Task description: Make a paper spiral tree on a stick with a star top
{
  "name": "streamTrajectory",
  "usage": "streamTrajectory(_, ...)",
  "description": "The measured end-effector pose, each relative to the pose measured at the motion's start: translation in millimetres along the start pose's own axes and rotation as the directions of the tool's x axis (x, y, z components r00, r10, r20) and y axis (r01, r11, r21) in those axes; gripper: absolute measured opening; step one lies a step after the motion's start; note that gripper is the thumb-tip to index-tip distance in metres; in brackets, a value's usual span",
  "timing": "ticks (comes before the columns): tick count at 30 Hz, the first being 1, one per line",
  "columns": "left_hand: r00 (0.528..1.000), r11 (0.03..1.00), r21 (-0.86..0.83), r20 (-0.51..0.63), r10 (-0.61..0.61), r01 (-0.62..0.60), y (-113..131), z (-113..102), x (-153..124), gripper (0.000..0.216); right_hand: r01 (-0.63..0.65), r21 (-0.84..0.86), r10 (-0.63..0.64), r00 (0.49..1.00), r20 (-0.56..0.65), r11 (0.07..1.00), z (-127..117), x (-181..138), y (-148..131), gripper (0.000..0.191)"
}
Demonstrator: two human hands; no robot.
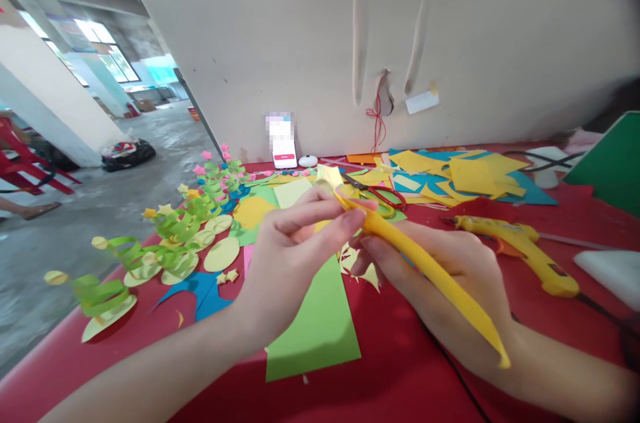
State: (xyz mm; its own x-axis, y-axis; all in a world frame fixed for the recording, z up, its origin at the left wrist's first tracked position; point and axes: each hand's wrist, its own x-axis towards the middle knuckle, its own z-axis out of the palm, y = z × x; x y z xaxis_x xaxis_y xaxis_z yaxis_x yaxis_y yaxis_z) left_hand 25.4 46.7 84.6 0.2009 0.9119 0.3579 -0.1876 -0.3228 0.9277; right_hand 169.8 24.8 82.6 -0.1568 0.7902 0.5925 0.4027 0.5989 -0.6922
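A piece of yellow paper (pixel 435 270), seen nearly edge-on, slants across the middle of the head view toward the lower right. My left hand (pixel 293 236) pinches its upper left end between thumb and fingers. My right hand (pixel 440 276) is closed on the same paper, which partly hides its fingers. Beneath both hands lies a light green sheet (pixel 320 323) on the red tabletop (pixel 380 356). Small pale scraps (pixel 365 270) lie under the fingers. Just beyond are scissors (pixel 375 193) with red and yellow handles.
Green spiral paper pieces on pale discs (pixel 103 320) line the left edge, near blue paper (pixel 205 296). At right lies a yellow glue gun (pixel 520 243) with its cord. Yellow sheets (pixel 470 173) are piled behind. A lit phone (pixel 281 140) leans on the white board (pixel 290 43).
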Motion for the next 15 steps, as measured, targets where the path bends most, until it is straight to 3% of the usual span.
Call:
streamTrajectory(10,0.998,0.992,-0.111,0.011,-0.065,0.066,0.5,1.5,2.7,0.013,0.001,0.027,-0.001,1.0,0.005,1.0,2.6,-1.5,3.7,0.014)
streamTrajectory(15,0.994,0.986,-0.146,-0.056,-0.092,0.083,0.4,0.6,3.4,0.003,0.032,-0.029,-0.033,0.999,-0.015,0.999,1.2,-2.7,2.5,0.014)
